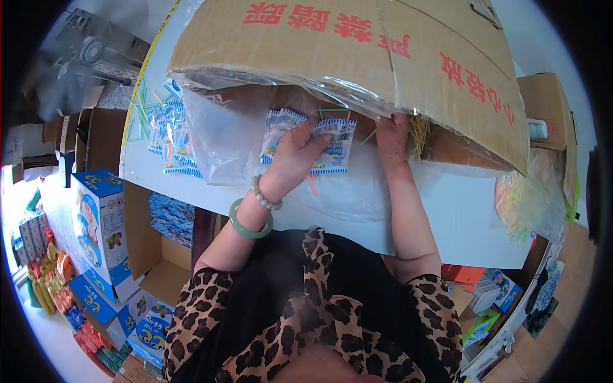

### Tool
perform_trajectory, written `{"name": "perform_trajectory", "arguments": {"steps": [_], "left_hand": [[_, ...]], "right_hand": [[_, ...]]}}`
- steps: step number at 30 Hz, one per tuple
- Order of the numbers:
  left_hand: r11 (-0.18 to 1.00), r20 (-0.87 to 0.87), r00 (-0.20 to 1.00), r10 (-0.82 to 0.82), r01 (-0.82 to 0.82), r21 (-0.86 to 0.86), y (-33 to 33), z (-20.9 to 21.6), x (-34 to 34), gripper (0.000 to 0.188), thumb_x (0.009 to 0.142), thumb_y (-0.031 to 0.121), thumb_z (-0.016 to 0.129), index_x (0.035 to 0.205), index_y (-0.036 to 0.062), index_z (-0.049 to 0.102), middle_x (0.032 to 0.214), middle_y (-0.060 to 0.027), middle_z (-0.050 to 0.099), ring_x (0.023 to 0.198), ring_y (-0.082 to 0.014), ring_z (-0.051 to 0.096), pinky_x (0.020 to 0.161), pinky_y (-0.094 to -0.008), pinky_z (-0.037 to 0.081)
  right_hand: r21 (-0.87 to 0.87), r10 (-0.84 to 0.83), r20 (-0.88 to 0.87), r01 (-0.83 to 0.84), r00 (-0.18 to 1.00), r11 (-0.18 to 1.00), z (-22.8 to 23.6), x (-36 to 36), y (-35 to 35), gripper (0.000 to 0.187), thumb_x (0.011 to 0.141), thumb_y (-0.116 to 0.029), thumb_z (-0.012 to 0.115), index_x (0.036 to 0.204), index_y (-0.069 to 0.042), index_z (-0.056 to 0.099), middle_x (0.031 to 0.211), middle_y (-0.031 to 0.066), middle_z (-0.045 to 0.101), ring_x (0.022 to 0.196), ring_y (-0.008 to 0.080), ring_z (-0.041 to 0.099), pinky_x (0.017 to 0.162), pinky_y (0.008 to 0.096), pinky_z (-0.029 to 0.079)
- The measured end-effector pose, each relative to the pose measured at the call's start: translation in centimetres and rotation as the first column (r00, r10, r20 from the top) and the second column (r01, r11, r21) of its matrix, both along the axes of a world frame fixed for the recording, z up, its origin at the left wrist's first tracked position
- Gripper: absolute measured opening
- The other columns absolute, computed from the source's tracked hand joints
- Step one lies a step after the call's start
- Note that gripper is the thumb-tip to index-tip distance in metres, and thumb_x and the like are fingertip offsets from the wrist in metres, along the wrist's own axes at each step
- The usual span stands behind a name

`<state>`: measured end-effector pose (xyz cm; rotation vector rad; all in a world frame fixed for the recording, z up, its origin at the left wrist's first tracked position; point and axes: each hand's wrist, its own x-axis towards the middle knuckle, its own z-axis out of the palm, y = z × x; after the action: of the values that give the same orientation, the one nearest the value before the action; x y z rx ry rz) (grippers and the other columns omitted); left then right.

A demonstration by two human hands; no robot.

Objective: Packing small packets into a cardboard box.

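On the white table a large brown cardboard box (281, 48) with red print lies with its open side toward me, lined with clear plastic (223, 137). My left hand (299, 150), wearing beads and a green bangle at the wrist, is closed on small blue-and-white packets (339, 153), thumb on top. My right hand (392, 137) is at the box's mouth, its fingers drawn together and partly hidden by the box edge. What they hold cannot be made out. Thin yellowish sticks (419, 137) stand right beside it. Pink sticks (312, 184) poke out below the packets.
More packets (172, 137) and loose green sticks (140, 118) lie left on the table. A clear bag of pale coloured sticks (520, 198) sits at the right edge. Blue-and-white boxes (102, 223) and an open carton of packets (171, 220) stand at the left.
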<state>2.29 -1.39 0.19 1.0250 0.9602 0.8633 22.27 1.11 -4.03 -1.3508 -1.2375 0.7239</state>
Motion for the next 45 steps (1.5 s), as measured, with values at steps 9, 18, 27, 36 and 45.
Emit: {"name": "perform_trajectory", "arguments": {"steps": [9,18,27,36,45], "left_hand": [[0.993,0.075,0.991,0.114,-0.112,-0.019,0.2,0.7,-0.3,0.009,0.086,0.005,0.058,0.086,-0.003,0.062,0.08,0.0005,0.061,0.074,-0.0044,0.052,0.065,-0.0204,0.045],[0.995,-0.084,0.992,0.094,-0.09,0.048,0.7,-0.4,-1.2,0.017,0.073,0.002,0.07,0.066,-0.0015,0.055,0.064,0.0028,0.05,0.062,-0.0041,0.044,0.053,-0.0224,0.038],[0.997,-0.285,0.958,-0.039,0.058,0.057,0.4,0.9,-1.1,0.023,0.071,0.01,0.073,0.064,-0.0012,0.054,0.055,-0.0009,0.044,0.055,-0.0057,0.038,0.048,-0.0274,0.036],[0.992,-0.097,0.994,-0.055,0.043,-0.118,0.2,2.7,-0.6,0.019,0.073,0.005,0.074,0.064,0.0015,0.056,0.058,0.0026,0.052,0.047,-0.0025,0.044,0.039,-0.0201,0.037],[0.995,-0.142,0.988,-0.055,0.041,-0.095,-0.1,1.1,-0.7,0.017,0.074,0.011,0.072,0.07,-0.0004,0.06,0.054,0.0013,0.05,0.043,-0.0035,0.042,0.038,-0.0223,0.035]], "right_hand": [[0.214,-0.093,0.617,-0.052,0.781,0.975,-1.2,0.1,0.1,0.014,0.084,-0.006,0.052,0.094,0.0,0.059,0.087,0.0074,0.063,0.084,0.0183,0.059,0.073,0.0332,0.047],[-0.158,0.064,-0.315,-0.118,0.947,0.98,5.4,-1.7,-1.7,0.016,0.083,-0.008,0.054,0.093,0.002,0.062,0.08,0.0122,0.065,0.078,0.0217,0.065,0.07,0.0318,0.051],[0.173,0.192,-0.451,-0.126,0.872,0.977,6.9,-5.7,-1.4,0.019,0.09,-0.01,0.05,0.098,0.004,0.06,0.082,0.0149,0.062,0.08,0.0315,0.063,0.074,0.0418,0.051],[0.233,0.199,-0.229,-0.144,0.953,0.962,7.0,-7.2,-2.1,0.012,0.091,-0.009,0.049,0.098,0.001,0.049,0.075,0.0102,0.057,0.068,0.0235,0.059,0.07,0.0386,0.051],[0.241,-0.132,-0.133,0.162,0.982,0.957,8.1,-6.5,-2.3,0.014,0.09,-0.001,0.047,0.104,-0.001,0.048,0.085,0.0129,0.061,0.081,0.0238,0.062,0.073,0.0326,0.051]]}}
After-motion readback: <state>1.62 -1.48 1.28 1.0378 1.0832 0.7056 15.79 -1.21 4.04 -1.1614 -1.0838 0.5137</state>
